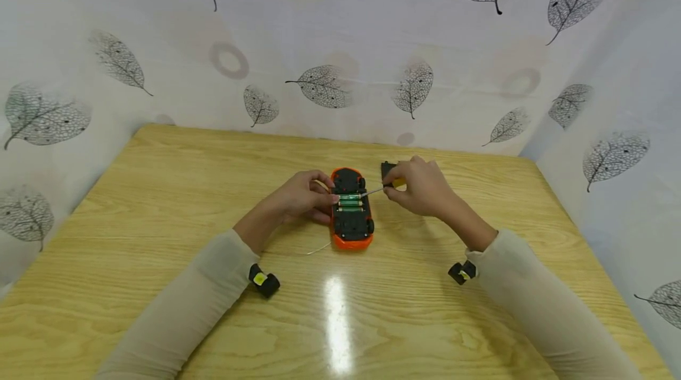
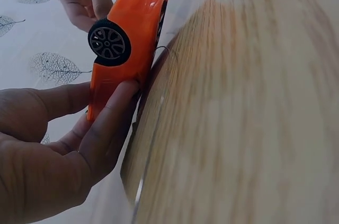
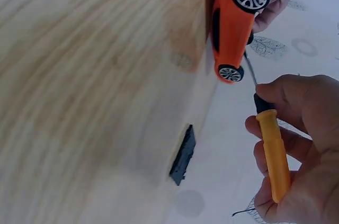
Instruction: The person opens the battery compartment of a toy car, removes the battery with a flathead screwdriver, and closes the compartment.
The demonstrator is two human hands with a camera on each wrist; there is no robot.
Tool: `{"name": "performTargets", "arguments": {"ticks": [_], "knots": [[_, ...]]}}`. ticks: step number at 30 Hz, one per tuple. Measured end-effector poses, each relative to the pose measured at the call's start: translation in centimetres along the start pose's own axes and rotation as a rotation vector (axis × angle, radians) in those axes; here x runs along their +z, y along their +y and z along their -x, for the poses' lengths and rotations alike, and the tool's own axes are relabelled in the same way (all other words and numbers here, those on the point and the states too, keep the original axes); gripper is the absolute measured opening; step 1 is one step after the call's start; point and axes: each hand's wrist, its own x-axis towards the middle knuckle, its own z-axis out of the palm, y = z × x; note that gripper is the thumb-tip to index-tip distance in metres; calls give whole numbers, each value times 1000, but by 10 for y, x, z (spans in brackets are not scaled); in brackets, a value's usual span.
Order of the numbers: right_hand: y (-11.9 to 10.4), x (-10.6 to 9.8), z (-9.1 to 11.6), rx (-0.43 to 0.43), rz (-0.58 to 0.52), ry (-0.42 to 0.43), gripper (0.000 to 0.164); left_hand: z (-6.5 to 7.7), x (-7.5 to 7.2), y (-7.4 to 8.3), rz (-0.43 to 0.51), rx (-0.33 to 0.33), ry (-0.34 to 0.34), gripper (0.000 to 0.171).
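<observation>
An orange toy car (image 1: 352, 244) lies upside down on the table, its black underside up. Several green batteries (image 1: 350, 203) sit side by side in its open compartment. My left hand (image 1: 303, 195) grips the car's left side, thumb by the batteries, fingers along the body in the left wrist view. My right hand (image 1: 422, 186) holds a screwdriver (image 3: 274, 155) by its yellow and black handle. The thin metal shaft reaches left to the end of the topmost battery. A black battery cover (image 3: 183, 156) lies on the table just beyond the right hand.
The wooden table (image 1: 159, 191) meets a leaf-patterned cloth backdrop (image 1: 330, 25) behind and at both sides. A thin pale wire or string (image 1: 318, 249) lies on the table by the car's lower left. A small black camera is strapped at each wrist.
</observation>
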Motion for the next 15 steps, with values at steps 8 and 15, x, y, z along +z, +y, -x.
{"name": "performTargets", "arguments": {"ticks": [8,15], "knots": [[3,6,2,-40,-97,-23,10,-2,3,-2,15,8,-31,38],[-4,-8,-1,-82,94,-4,7,0,3,0,10,-2,-4,37]]}}
